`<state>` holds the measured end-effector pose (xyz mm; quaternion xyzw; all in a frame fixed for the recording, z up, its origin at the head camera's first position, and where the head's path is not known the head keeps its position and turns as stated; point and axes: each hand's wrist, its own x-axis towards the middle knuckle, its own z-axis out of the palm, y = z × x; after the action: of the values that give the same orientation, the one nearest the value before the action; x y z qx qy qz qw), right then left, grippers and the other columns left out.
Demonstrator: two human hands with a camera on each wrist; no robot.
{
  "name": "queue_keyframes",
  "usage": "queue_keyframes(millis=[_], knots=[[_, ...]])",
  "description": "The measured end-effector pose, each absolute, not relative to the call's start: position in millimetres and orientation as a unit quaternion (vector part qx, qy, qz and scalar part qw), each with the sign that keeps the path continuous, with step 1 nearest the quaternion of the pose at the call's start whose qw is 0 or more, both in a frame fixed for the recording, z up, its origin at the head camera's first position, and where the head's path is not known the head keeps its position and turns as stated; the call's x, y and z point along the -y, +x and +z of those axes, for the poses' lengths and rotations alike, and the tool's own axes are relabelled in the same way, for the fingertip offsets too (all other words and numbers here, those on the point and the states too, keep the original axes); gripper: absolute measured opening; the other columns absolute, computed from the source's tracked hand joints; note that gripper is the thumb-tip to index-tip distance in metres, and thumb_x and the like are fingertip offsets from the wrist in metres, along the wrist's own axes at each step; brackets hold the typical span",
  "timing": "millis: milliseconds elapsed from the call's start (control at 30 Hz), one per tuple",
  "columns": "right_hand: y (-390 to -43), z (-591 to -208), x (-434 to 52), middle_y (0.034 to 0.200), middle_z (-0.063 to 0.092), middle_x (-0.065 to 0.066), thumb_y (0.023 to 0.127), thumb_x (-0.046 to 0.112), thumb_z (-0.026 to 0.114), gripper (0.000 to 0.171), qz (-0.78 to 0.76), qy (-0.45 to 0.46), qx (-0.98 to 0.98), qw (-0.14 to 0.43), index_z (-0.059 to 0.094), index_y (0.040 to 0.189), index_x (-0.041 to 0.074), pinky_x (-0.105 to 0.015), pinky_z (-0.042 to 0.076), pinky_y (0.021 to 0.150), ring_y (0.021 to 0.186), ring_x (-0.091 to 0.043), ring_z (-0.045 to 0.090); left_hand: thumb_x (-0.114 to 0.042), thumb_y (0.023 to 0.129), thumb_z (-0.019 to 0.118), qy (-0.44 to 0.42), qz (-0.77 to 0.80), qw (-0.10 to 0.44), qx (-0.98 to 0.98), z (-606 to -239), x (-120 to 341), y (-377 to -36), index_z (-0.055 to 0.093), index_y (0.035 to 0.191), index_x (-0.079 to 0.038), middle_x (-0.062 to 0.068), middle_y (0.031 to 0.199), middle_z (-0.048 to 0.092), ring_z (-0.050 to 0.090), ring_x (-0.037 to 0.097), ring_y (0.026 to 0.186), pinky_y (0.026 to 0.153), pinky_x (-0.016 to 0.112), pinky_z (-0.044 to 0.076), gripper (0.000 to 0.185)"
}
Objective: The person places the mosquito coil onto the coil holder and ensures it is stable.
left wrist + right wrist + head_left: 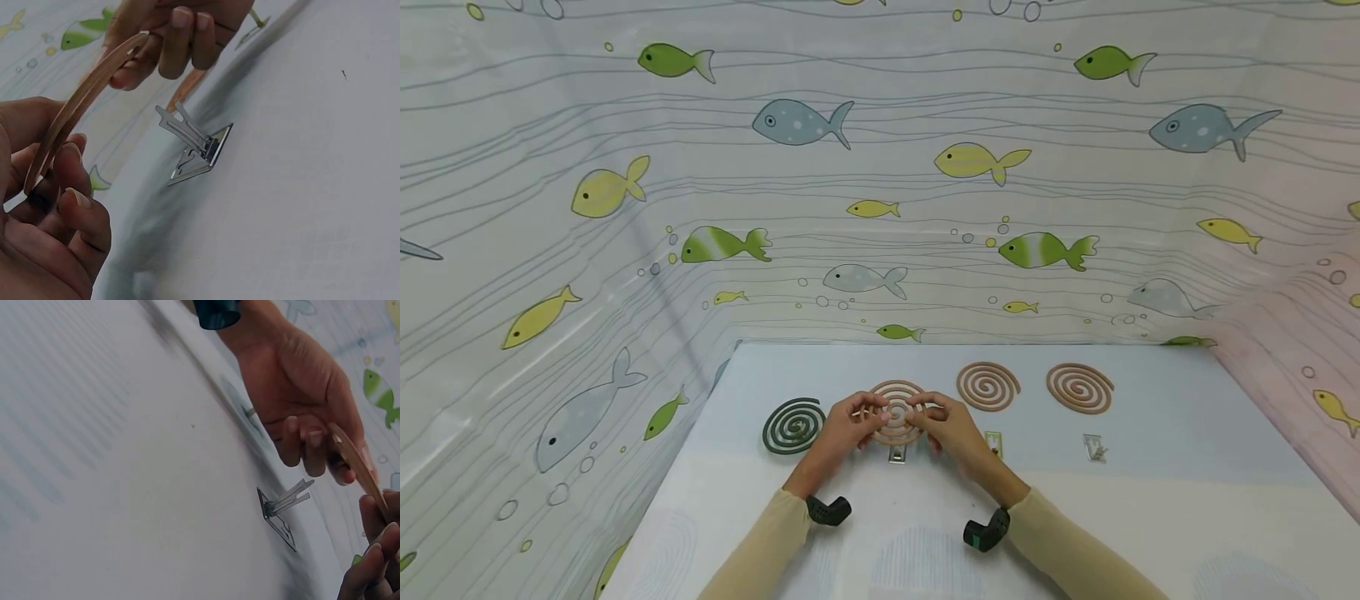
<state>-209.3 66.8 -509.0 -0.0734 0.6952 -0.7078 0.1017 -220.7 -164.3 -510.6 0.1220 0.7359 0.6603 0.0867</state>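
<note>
A brown mosquito coil (895,384) is held up off the table between both hands. My left hand (846,428) pinches its left edge and my right hand (953,425) pinches its right edge. Seen from the left wrist, the coil (75,103) is nearly edge-on and tilted. Below it, on the table, sits a small metal coil stand (194,140) with its forked prong raised. The right wrist view also shows this stand (275,509), apart from the coil (361,465). In the head view the coil hides part of the stand (897,455).
Left of the hands is a dark green coil (786,427). Two brown coils (988,387) lie at the back right. Two more metal stands, one partly behind the right wrist (993,442) and one farther right (1094,448), rest on the white table (1180,417). Fish-patterned sheeting (865,242) surrounds it.
</note>
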Motion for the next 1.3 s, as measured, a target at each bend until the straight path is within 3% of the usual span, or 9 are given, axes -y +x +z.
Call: queue_keyframes(millis=[867, 1300], knots=[[-190.8, -514.1, -70.8, 0.078, 0.071, -0.012, 0.092, 0.020, 0.080, 0.037, -0.704, -0.070, -0.699, 0.108, 0.067, 0.124, 0.006, -0.026, 0.035, 0.047, 0.047, -0.012, 0.039, -0.028, 0.095, 0.077, 0.162, 0.604, 0.093, -0.775, -508.1, 168.6, -204.6, 0.071, 0.117, -0.017, 0.004, 0.082, 0.059, 0.048, 0.013, 0.061, 0.052, 0.023, 0.040, 0.025], [-180.3, -516.5, -69.9, 0.068, 0.060, -0.008, 0.093, 0.023, 0.079, 0.031, -0.701, -0.061, -0.699, 0.125, 0.071, 0.120, 0.011, -0.025, 0.038, 0.047, 0.047, -0.012, 0.039, -0.024, 0.097, 0.075, 0.192, 0.590, 0.101, -0.778, -511.2, 172.4, -198.6, 0.069, 0.118, -0.012, 0.002, 0.081, 0.060, 0.047, 0.010, 0.059, 0.052, 0.023, 0.042, 0.025]])
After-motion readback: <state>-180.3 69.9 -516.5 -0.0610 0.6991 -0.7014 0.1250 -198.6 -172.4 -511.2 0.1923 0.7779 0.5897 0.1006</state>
